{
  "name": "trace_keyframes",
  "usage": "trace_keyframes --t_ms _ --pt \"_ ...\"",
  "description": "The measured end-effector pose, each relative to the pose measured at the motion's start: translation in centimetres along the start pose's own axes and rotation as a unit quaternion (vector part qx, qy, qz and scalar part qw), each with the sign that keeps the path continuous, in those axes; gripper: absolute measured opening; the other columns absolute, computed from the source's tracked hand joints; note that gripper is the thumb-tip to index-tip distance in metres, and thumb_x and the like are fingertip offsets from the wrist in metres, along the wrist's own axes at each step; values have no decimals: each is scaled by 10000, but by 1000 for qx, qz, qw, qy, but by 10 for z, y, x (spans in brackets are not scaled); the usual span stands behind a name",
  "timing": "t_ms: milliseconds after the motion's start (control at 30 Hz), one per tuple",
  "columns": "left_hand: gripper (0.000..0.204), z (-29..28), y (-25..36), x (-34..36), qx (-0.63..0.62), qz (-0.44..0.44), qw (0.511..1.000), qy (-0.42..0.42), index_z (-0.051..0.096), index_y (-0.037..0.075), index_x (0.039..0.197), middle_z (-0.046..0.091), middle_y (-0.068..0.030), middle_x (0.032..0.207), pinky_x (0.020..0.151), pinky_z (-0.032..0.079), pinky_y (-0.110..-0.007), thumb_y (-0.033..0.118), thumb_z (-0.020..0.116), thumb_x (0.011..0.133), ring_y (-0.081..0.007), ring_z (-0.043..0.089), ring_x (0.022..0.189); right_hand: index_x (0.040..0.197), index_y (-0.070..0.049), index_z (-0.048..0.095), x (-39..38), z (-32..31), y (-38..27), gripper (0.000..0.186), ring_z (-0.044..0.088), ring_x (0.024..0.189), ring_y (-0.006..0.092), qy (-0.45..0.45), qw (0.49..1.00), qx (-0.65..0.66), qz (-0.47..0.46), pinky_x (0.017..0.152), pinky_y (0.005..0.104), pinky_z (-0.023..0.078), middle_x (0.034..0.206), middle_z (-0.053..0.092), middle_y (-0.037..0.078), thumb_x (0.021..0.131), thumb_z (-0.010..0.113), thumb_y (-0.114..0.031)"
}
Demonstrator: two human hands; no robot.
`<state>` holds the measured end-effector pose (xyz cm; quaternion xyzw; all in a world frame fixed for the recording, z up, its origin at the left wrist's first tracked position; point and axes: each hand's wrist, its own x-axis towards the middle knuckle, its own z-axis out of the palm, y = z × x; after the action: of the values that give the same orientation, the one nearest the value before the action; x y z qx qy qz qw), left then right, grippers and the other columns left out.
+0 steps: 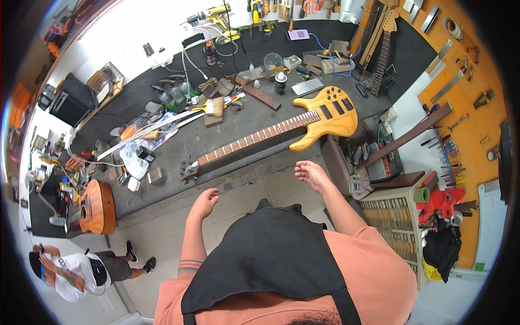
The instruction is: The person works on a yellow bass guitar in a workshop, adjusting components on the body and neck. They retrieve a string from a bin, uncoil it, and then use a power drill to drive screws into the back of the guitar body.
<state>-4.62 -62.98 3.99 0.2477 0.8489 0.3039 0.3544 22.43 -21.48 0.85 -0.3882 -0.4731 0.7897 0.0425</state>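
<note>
An electric bass guitar [323, 125] with a natural wood body lies face up across the dark workbench [238, 135]. Its body is to the right, and its neck [254, 140] runs down to the left, ending in a headstock [189, 171] near the front edge. Just short of the body hovers my right hand [310, 174], empty, fingers loosely bent and apart. My left hand [205, 203] hangs in front of the bench below the headstock, also empty, its fingers half curled and apart. Neither hand touches the bass or the bench.
Behind the bass are a brush [214, 107], a dark wooden strip [261, 97] and a black canister [280, 84]. An acoustic guitar [97, 207] leans at the bench's left end. Drawers [387, 216] stand at right. Another person [81, 275] stands at lower left.
</note>
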Motion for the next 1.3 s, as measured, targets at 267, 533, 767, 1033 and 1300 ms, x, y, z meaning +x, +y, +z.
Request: trace_keyframes --t_ms 267,533,767,1033,1300 --pt "437 -29 -61 10 93 -112 988 -54 693 34 1457 757 -208 1406 1110 559 -451 203 721 1056 -358 718 1317 1468 -59 557 71 40 -106 352 736 977 166 21 994 -51 -99 861 316 586 1161 742 75 1144 608 -188" --pt "433 -31 -25 41 57 -196 978 40 690 20 1448 760 -226 1377 1106 561 -459 208 717 1059 -368 719 1306 1339 3 670 258 143 -374 360 713 1077 198 -24 858 -236 -456 963 360 579 1164 743 116 1071 732 -228" --pt "453 4 85 64 -38 -155 984 78 674 31 1470 714 -222 1449 1110 556 -458 240 719 1071 -369 709 1305 1472 106 599 420 256 -497 796 672 1287 279 -74 822 -359 -435 1166 421 504 1397 707 232 1007 816 -502" --pt "491 56 77 -14 9 -317 944 89 674 67 1509 716 -206 1459 1122 552 -457 285 725 1072 -369 711 1310 1263 29 724 434 284 -498 537 743 995 187 -201 844 -293 -401 926 376 575 1116 803 119 1000 825 -428" --pt "510 65 91 -21 -43 -342 935 79 657 30 1506 689 -237 1490 1133 546 -453 271 717 1061 -386 693 1338 1279 -18 754 355 273 -504 511 765 1092 426 5 749 -316 -582 984 493 566 1126 814 220 970 833 -417"
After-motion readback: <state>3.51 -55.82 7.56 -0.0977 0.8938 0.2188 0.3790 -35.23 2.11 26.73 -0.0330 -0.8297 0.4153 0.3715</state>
